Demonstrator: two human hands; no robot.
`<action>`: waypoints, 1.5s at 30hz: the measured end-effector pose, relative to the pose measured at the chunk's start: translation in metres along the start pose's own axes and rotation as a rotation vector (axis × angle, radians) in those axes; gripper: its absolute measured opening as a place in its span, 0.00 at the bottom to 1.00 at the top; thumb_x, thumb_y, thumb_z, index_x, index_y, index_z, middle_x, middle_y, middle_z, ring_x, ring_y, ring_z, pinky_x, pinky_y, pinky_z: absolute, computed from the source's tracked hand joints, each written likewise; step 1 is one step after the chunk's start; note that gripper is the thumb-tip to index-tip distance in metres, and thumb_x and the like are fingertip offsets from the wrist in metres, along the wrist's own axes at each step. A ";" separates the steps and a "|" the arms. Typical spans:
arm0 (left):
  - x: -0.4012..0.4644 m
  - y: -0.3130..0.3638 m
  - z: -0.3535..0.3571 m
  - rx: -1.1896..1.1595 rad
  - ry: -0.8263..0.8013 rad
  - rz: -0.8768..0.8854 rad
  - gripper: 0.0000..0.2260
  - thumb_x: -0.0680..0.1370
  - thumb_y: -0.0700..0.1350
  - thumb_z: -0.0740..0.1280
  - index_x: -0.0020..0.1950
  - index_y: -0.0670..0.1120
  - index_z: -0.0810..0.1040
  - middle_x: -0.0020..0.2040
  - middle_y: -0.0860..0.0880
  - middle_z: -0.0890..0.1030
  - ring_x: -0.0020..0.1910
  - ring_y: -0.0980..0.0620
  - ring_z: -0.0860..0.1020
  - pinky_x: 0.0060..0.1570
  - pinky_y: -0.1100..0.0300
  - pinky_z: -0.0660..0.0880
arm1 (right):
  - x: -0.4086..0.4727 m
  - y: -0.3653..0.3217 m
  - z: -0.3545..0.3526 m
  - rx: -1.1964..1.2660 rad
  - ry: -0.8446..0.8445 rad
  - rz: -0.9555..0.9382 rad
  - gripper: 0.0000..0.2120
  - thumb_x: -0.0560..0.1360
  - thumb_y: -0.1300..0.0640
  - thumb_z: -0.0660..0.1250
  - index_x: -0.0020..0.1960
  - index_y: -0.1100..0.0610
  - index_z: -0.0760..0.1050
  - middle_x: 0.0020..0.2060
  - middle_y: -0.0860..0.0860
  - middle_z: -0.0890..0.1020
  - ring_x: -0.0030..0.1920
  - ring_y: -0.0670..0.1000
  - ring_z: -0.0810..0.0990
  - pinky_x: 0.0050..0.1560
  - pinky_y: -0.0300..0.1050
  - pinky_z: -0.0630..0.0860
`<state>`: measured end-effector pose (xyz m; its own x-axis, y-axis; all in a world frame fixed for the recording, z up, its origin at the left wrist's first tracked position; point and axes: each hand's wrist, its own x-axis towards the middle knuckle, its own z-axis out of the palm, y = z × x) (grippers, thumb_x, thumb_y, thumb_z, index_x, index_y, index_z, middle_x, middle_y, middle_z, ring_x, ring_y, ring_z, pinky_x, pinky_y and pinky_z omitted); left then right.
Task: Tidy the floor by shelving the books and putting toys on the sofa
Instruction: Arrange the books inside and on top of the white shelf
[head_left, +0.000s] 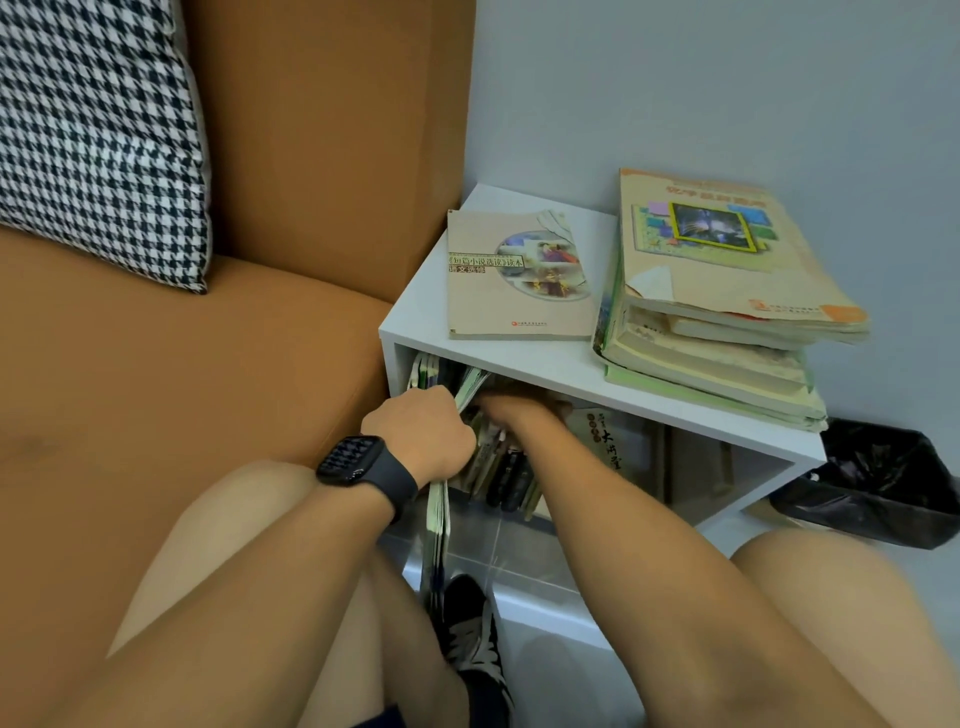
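Gripping a thin book (438, 512) in my left hand (422, 431) at the white shelf (545, 364); right hand (511, 408) reaches inside among upright books (506, 475), grip indiscernible.

One white shelf (519, 358), one lone book (514, 275), one stack (717, 312) of perhaps six books, one cushion (98, 135), one bin (878, 488).

White shelf unit (519, 358) carries a single beige book (514, 275) beside a worn book stack (722, 306) on top.
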<state>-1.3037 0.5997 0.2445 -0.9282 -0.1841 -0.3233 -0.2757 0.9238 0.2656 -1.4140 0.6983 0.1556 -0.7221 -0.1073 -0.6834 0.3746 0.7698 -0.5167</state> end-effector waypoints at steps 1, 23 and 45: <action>0.000 0.000 0.001 0.005 -0.004 0.001 0.08 0.78 0.43 0.60 0.39 0.47 0.66 0.37 0.48 0.72 0.32 0.49 0.70 0.31 0.59 0.65 | -0.002 -0.004 -0.001 -0.011 0.010 -0.038 0.21 0.85 0.47 0.55 0.74 0.56 0.68 0.46 0.54 0.79 0.45 0.54 0.79 0.56 0.52 0.80; 0.011 0.000 0.016 0.001 0.016 0.034 0.07 0.78 0.43 0.60 0.41 0.46 0.67 0.40 0.47 0.75 0.36 0.49 0.74 0.33 0.58 0.68 | -0.036 0.081 -0.066 0.163 0.197 -0.028 0.24 0.78 0.42 0.66 0.71 0.49 0.70 0.62 0.48 0.73 0.67 0.56 0.73 0.65 0.44 0.67; 0.040 0.025 0.058 -0.434 -0.224 -0.082 0.13 0.78 0.41 0.64 0.62 0.40 0.68 0.53 0.37 0.79 0.46 0.37 0.84 0.46 0.43 0.84 | -0.033 0.056 -0.038 -0.146 0.227 0.175 0.44 0.72 0.24 0.57 0.79 0.49 0.60 0.78 0.59 0.61 0.78 0.65 0.54 0.73 0.62 0.57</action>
<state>-1.3335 0.6346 0.1852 -0.8357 -0.1292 -0.5337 -0.4683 0.6753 0.5698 -1.3914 0.7693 0.1684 -0.7717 0.1654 -0.6141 0.4291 0.8481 -0.3108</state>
